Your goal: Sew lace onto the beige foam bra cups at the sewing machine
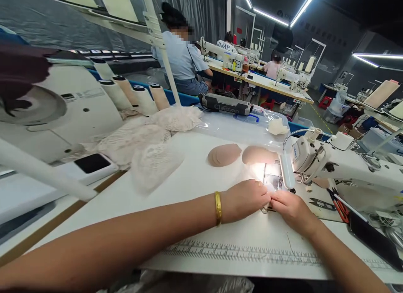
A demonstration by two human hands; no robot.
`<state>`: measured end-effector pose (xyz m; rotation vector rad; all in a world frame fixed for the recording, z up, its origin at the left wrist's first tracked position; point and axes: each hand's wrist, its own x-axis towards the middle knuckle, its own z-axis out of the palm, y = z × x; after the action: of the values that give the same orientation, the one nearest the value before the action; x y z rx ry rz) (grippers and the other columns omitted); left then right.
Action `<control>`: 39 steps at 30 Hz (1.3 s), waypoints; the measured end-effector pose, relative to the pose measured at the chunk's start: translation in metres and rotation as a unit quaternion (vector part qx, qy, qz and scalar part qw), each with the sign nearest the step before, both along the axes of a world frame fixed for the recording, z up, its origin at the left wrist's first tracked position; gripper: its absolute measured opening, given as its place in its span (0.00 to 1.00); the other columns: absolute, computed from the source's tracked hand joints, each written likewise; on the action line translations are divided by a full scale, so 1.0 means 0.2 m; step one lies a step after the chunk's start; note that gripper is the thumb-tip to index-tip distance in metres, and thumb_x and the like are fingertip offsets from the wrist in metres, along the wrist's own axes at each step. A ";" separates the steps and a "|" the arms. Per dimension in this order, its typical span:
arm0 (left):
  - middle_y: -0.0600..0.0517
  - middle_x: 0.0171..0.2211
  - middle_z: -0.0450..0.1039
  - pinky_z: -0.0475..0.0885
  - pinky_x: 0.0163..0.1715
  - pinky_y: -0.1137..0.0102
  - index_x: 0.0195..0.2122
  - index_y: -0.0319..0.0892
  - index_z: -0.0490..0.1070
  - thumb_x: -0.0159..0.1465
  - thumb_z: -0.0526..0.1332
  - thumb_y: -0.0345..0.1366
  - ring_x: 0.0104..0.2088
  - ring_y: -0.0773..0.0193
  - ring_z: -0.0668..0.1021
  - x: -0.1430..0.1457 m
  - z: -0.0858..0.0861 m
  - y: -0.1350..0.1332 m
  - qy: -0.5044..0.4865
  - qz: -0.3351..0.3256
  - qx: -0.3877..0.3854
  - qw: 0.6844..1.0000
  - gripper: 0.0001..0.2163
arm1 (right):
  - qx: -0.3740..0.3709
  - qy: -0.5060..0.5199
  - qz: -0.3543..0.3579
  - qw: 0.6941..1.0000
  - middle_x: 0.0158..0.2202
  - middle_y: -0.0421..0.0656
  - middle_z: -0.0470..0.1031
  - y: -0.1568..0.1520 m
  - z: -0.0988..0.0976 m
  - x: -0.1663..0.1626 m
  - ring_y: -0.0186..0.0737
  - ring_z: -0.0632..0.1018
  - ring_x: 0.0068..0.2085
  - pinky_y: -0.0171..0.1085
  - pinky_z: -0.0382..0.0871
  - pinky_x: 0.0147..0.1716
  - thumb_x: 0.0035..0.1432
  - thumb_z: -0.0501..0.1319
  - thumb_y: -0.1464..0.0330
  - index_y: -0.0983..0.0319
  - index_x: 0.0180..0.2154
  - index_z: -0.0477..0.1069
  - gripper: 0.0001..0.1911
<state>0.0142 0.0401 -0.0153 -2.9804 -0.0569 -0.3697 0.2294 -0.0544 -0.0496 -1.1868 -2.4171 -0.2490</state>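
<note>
My left hand point(247, 200), with a gold bracelet at the wrist, is closed, its fingers pinched together at the plate of a white sewing machine point(346, 160). Close against it, my right hand point(294, 209) is closed too, thumb and fingers pressed together. Whatever they pinch is hidden by the fingers and the glare. A small lamp point(286, 171) on a bent neck lights the spot. Beyond the hands lie a stack of beige oval fabric pieces point(225, 155) and another beige oval piece point(260, 155). Thread snips point(323, 203) rest right of my right hand.
Pale lacy bundles point(151, 137) and thread cones point(116, 93) occupy the left side. A printed ruler point(239, 253) runs along the table's front edge. Orange-handled scissors point(341, 209) and a black phone-like slab point(374, 238) lie at right. A co-worker point(182, 58) sits beyond the table.
</note>
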 end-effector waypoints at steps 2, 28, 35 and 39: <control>0.51 0.26 0.70 0.60 0.26 0.65 0.24 0.41 0.65 0.58 0.61 0.20 0.27 0.61 0.68 0.03 -0.04 0.01 -0.013 0.015 -0.007 1.000 0.11 | 0.019 -0.008 -0.016 1.000 0.50 0.46 0.78 -0.02 0.01 0.03 0.42 0.76 0.42 0.39 0.71 0.39 0.69 0.52 0.77 0.58 0.50 0.73 0.16; 0.51 0.31 0.69 0.61 0.33 0.66 0.31 0.40 0.68 0.65 0.55 0.24 0.29 0.63 0.65 0.04 -0.14 0.00 -0.105 0.007 -0.056 0.993 0.08 | -0.049 0.035 -0.016 0.998 0.37 0.44 0.75 -0.08 0.07 0.06 0.40 0.68 0.36 0.37 0.63 0.33 0.66 0.52 0.81 0.60 0.49 0.73 0.17; 0.51 0.32 0.71 0.60 0.32 0.66 0.34 0.40 0.70 0.67 0.54 0.27 0.29 0.63 0.65 0.04 -0.14 0.01 -0.117 -0.007 -0.069 0.991 0.08 | -0.057 0.043 -0.025 0.997 0.38 0.45 0.74 -0.08 0.05 0.06 0.42 0.69 0.37 0.39 0.65 0.34 0.64 0.53 0.80 0.60 0.51 0.71 0.18; 0.51 0.32 0.71 0.62 0.32 0.65 0.32 0.40 0.70 0.68 0.53 0.28 0.29 0.63 0.66 0.07 -0.14 0.03 -0.106 -0.020 -0.053 0.993 0.09 | -0.057 0.036 -0.052 0.996 0.37 0.45 0.73 -0.07 0.04 0.06 0.42 0.69 0.36 0.38 0.65 0.33 0.65 0.53 0.78 0.60 0.51 0.71 0.17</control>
<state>0.0281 0.0471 -0.0434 -3.0369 -0.0385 -0.7093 0.2413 -0.0694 -0.0426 -1.3498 -2.3370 -0.0998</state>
